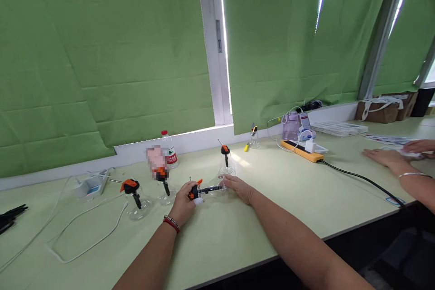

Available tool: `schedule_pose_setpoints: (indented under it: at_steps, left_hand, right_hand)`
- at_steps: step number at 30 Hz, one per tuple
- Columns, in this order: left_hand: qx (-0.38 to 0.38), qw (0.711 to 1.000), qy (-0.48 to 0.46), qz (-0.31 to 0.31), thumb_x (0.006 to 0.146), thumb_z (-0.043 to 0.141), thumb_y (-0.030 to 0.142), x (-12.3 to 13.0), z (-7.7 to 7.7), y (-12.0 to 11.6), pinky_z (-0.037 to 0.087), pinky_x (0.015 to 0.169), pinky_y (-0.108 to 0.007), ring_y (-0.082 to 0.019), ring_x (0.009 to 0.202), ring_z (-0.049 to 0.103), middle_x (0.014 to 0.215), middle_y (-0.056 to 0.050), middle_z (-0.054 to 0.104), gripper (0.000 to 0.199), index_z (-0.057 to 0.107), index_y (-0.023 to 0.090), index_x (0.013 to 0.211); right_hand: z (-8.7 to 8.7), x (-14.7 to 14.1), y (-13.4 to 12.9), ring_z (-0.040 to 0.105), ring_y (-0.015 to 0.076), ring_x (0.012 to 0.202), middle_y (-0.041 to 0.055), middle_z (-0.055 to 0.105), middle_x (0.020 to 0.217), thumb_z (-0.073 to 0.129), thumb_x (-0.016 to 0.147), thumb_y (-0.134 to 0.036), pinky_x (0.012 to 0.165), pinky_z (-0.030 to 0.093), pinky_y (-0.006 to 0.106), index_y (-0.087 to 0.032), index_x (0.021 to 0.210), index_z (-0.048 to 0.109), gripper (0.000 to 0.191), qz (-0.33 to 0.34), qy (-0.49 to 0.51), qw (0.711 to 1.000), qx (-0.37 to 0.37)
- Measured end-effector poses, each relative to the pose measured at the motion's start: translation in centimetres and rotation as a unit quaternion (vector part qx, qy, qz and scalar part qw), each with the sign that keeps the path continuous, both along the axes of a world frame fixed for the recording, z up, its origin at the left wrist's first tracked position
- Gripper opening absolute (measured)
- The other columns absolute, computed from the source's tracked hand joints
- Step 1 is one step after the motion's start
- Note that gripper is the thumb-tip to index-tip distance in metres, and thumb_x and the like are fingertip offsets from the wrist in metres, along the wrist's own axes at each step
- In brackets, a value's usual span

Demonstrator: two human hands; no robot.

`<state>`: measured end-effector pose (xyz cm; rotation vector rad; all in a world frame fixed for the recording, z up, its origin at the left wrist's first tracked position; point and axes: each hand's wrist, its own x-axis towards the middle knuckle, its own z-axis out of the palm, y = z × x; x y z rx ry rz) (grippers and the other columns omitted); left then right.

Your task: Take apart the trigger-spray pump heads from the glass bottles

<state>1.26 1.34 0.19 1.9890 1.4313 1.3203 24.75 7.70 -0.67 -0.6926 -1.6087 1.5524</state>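
My left hand (183,204) is closed around the black-and-orange top of a clear flask-like vessel (211,189), which lies on its side just over the table. My right hand (239,189) grips the wide clear base of the same vessel, its fingers partly hidden. A dark tube runs inside it lengthwise. Beneath my left fingers shows a small white piece (199,200), too small to name. Similar vessels with orange-and-black tops stand around: one upright behind my right hand (225,161), another at the far left (136,201), and one beside my left hand (166,190).
A red-capped water bottle (171,152) stands by the wall. White cables (84,249) cross the left side near a white power strip (91,186). To the right lie a yellow screwdriver (246,147), an orange power strip (302,151) and a purple bottle (290,127). Another person's hands (385,157) work at far right.
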Motion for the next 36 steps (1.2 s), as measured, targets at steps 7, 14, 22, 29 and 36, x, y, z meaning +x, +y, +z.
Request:
schedule_pose_setpoints:
  at_steps: [7,14,22,29,36]
  left_hand:
    - [-0.006,1.0,-0.003,-0.006,0.059,0.069,0.017,0.2,0.2,-0.2,0.036,0.099,-0.041,-0.024,0.109,0.052,0.114,-0.01,0.056,0.041,0.061,0.019,0.099]
    - [0.007,1.0,-0.006,-0.015,0.061,0.07,0.02,0.0,-0.2,0.2,0.036,0.1,-0.042,-0.024,0.112,0.05,0.115,-0.009,0.055,0.043,0.06,0.02,0.103]
    - [-0.059,0.988,-0.142,0.019,0.076,0.06,0.04,0.5,-0.5,0.2,0.051,0.074,-0.034,-0.014,0.077,0.058,0.11,-0.012,0.057,0.061,0.034,0.02,0.128]
    - [-0.172,0.952,-0.252,-0.025,0.081,0.042,0.057,1.5,0.4,-0.7,0.049,0.052,-0.027,-0.012,0.057,0.056,0.074,0.0,0.056,0.047,0.045,0.017,0.106]
    - [-0.206,0.956,-0.208,0.002,0.08,0.035,0.062,1.8,0.1,-0.9,0.025,0.031,-0.018,-0.006,0.03,0.032,0.049,0.007,0.048,0.043,0.044,0.02,0.077]
  right_hand:
    - [-0.1,0.0,0.1,0.058,0.021,0.087,0.0051,0.064,0.085,0.053,0.076,-0.061,0.085,0.041,0.036,-0.018,0.104,0.061,0.052,-0.014,-0.018,1.0,-0.016]
    - [-0.4,-0.5,0.2,0.061,0.0179,0.076,0.0019,0.06,0.079,0.057,0.073,-0.06,0.082,0.044,0.033,-0.017,0.098,0.061,0.05,-0.037,0.018,0.997,-0.063]
    - [0.3,-0.5,-0.4,0.056,0.0122,0.066,0.0018,0.056,0.089,0.059,0.075,-0.053,0.073,0.045,0.031,-0.02,0.1,0.057,0.042,-0.01,0.078,0.995,-0.055]
    - [0.3,0.1,-0.4,0.054,0.014,0.079,0.0042,0.051,0.105,0.079,0.057,-0.03,0.072,0.047,0.033,-0.024,0.109,0.055,0.058,0.047,0.096,0.994,-0.01]
    - [-0.3,0.1,0.0,0.053,0.0157,0.085,0.0051,0.051,0.107,0.082,0.052,-0.023,0.072,0.049,0.032,-0.023,0.107,0.056,0.061,0.049,0.076,0.996,0.009]
